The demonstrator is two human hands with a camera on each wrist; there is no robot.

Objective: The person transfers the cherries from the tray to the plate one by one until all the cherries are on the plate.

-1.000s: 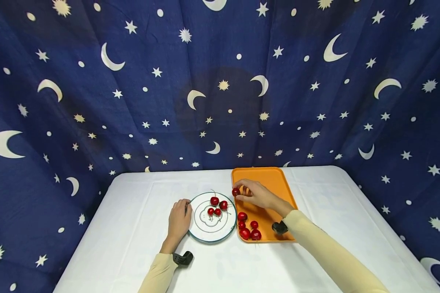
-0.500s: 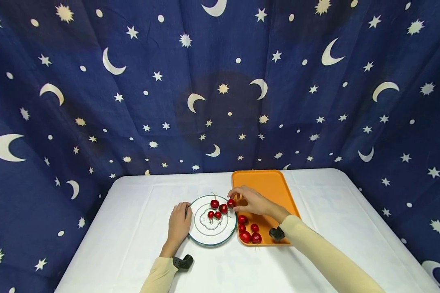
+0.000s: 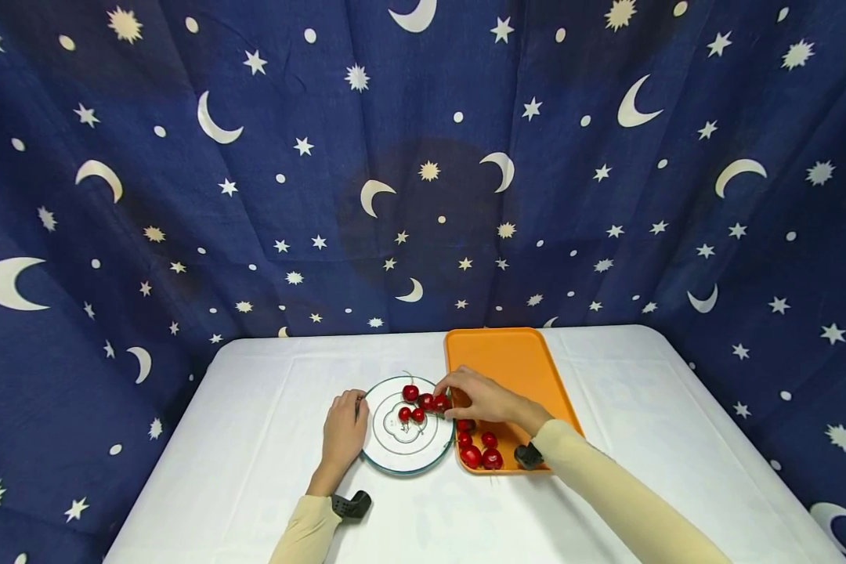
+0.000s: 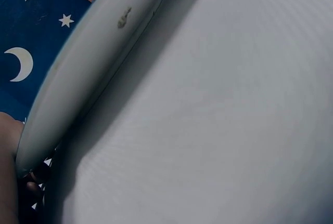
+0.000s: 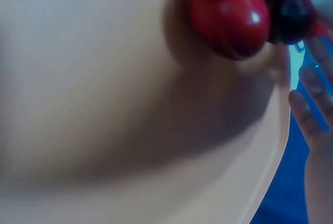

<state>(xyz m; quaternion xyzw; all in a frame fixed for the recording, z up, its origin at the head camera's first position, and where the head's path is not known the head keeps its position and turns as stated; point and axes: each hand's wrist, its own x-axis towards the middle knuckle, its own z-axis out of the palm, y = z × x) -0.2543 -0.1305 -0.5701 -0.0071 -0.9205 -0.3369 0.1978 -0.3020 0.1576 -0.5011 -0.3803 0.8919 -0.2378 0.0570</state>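
A white plate (image 3: 393, 456) with a thin blue-green rim lies on the table, several red cherries (image 3: 410, 393) with stems grouped on its far and middle part. My left hand (image 3: 346, 427) grips the plate's left rim; in the left wrist view, dark fingertips (image 4: 34, 185) show below the edge. Over the plate's right side, my right hand (image 3: 485, 399) pinches a red cherry (image 3: 441, 403) between thumb and fingers, close beside another cherry on the plate. Spread fingers (image 5: 312, 99) of this hand show in the right wrist view.
An orange tray (image 3: 504, 346) lies against the plate's right side, under my right forearm. Several more cherries (image 3: 491, 458) sit in its near left corner. The white-covered table (image 3: 254, 439) ends at a blue curtain (image 3: 437, 266) with moons and stars.
My right hand has carried the cherry from over the tray's left edge leftward and down to the right side of the plate. The left hand has stayed at the rim.
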